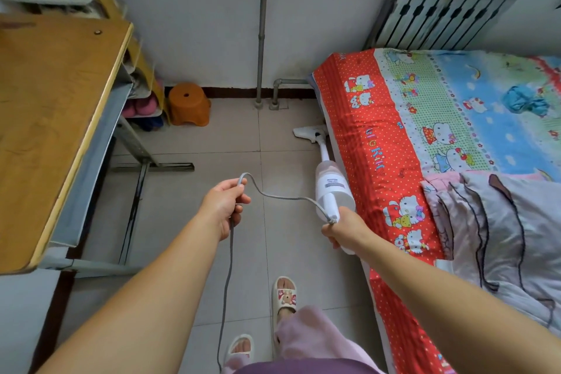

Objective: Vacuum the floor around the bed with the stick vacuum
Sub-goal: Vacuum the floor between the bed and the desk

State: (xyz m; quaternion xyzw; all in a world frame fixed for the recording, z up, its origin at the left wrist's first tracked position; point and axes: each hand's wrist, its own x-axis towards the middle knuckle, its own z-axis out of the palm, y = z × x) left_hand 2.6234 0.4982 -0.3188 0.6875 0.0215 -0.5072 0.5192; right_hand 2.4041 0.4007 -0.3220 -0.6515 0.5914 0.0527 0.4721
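wooden desk (45,106) at left, orange stool (188,105) by wall; left hand (225,206) pinches grey cord (228,267); right hand (344,231) grips stick vacuum (329,184), floor head (308,133) on tiles against bed (379,161) edge; radiator (440,12) behind

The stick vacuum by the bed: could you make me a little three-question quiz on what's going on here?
1. True or false: the floor head of the stick vacuum lies on the tiles beside the bed.
2. What does the left hand hold? A) the orange stool B) the power cord C) the pillow
3. Fill in: the right hand grips the vacuum's ____.

Key: 1 true; 2 B; 3 handle.
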